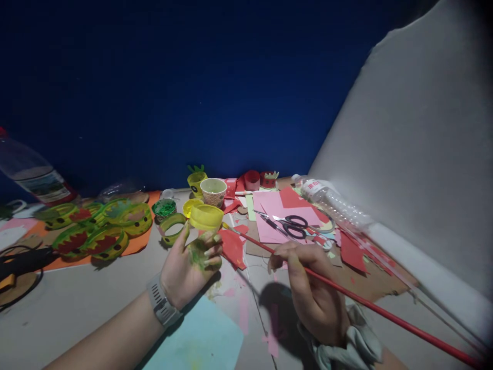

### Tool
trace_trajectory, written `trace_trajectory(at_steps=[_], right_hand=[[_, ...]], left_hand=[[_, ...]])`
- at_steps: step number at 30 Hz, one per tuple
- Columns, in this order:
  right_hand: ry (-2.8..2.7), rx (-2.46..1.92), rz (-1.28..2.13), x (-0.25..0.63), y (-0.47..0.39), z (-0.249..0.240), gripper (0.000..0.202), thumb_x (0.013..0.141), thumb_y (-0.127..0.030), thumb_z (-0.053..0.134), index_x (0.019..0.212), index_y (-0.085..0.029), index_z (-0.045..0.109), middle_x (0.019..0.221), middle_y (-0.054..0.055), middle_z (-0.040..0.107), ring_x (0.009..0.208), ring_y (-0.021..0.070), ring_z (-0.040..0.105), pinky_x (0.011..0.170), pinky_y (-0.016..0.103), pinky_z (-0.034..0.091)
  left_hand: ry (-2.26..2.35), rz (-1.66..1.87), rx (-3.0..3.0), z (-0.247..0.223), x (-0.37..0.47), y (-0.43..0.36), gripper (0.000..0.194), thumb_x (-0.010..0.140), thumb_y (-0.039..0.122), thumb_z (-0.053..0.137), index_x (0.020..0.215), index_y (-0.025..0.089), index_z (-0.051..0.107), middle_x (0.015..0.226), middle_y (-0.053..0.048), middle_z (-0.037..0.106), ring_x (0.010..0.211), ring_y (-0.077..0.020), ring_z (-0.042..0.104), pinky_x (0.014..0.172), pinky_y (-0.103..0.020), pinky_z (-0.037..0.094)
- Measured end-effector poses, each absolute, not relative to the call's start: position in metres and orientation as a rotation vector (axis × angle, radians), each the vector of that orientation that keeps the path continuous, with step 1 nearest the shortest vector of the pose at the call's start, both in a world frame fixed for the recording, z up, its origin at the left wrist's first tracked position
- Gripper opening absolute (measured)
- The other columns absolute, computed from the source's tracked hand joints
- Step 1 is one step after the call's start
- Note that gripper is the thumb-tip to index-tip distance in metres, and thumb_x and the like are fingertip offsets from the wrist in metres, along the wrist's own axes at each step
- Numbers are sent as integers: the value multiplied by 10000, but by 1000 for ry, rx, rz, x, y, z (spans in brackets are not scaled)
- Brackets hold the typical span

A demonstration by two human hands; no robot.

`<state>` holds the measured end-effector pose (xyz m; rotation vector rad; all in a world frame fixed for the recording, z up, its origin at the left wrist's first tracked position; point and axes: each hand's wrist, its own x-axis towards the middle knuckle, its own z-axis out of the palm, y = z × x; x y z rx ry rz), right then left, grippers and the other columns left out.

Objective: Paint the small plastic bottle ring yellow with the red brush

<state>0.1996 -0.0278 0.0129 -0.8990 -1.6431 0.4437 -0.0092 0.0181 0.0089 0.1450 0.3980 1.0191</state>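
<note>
"Where's the yellow ring?"

"In my left hand, between thumb and fingers. My right hand pinches the red brush, its shaft slanting up-left; the tip ends just right of the ring. Touching? I can't quite tell."

That head-worn camera peers down, close over the worktable, facing the blue backdrop at twelve o'clock.

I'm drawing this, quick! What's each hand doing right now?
Left hand: holding a yellow ring with curled fingers.
Right hand: closed around a red paintbrush.
</note>
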Motion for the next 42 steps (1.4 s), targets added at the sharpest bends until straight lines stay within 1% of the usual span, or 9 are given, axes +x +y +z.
trace_trajectory(at_steps=[4, 8, 12, 16, 21, 28, 33, 37, 42], right_hand=[[-1519, -715, 371, 197, -30, 18, 230, 876, -83, 411, 988, -233, 544, 763, -16, 591, 741, 122, 598, 692, 301, 483], [-1654, -925, 229, 198, -30, 25, 296, 897, -124, 398, 1125, -241, 545, 1019, 26, 641, 942, 136, 606, 838, 296, 499], [-1989, -1024, 2, 195, -27, 26, 455, 844, -240, 564, 1274, -236, 417, 1225, 85, 550, 1194, 196, 496, 981, 343, 472], [-2073, -1142, -20, 188, -22, 18, 650, 789, -331, 635, 1340, -199, 316, 1292, 128, 480, 1264, 232, 431, 1022, 381, 460], [-2075, -1211, 73, 188, -18, 13, 482, 810, -201, 574, 1253, -203, 385, 1210, 116, 524, 1163, 212, 517, 947, 379, 512], [-2146, -1190, -10, 186, -17, 11, 482, 827, -214, 558, 1273, -184, 377, 1193, 142, 533, 1143, 240, 530, 918, 421, 520], [-2112, -1201, 105, 186, -17, 12, 520, 838, -279, 565, 1314, -220, 363, 1239, 122, 537, 1176, 237, 517, 947, 425, 500], [-1865, -1243, 253, 190, -14, 11, 469, 896, -303, 454, 1345, -264, 325, 1256, 101, 552, 1194, 232, 516, 972, 463, 468], [-1354, -1185, 472, 205, 2, 17, 259, 890, -345, 487, 1123, -232, 480, 1034, 54, 626, 966, 166, 620, 905, 391, 503]], left_hand=[[410, 1016, 150, 11, -5, 14, 346, 897, 414, 414, 777, 117, 543, 759, -44, 489, 599, -102, 436, 496, -212, 367], [497, 980, 224, 10, 3, 8, 391, 884, 471, 420, 760, 130, 567, 731, -42, 522, 600, -118, 480, 527, -236, 409], [526, 958, 384, 7, 9, 3, 384, 847, 474, 506, 959, 131, 636, 887, -94, 639, 797, -200, 598, 701, -319, 485], [471, 883, 467, 5, 13, -3, 409, 845, 463, 523, 1115, 176, 633, 1045, -110, 676, 914, -217, 623, 823, -345, 480], [479, 840, 636, 1, 13, -9, 443, 828, 499, 531, 1136, 195, 624, 1093, -113, 668, 985, -228, 617, 896, -374, 454], [819, 953, 952, -1, 14, -10, 441, 776, 403, 645, 1155, 204, 538, 1134, -112, 624, 975, -222, 617, 854, -365, 471], [833, 947, 874, -1, 16, -8, 433, 802, 444, 596, 1129, 167, 534, 1031, -126, 655, 869, -213, 647, 759, -331, 495], [827, 942, 845, 0, 16, -8, 397, 783, 461, 612, 1028, 154, 552, 895, -93, 648, 735, -180, 639, 705, -324, 491], [761, 973, 953, 2, 13, -8, 406, 784, 496, 592, 969, 135, 569, 755, -54, 602, 641, -141, 574, 598, -272, 434]])
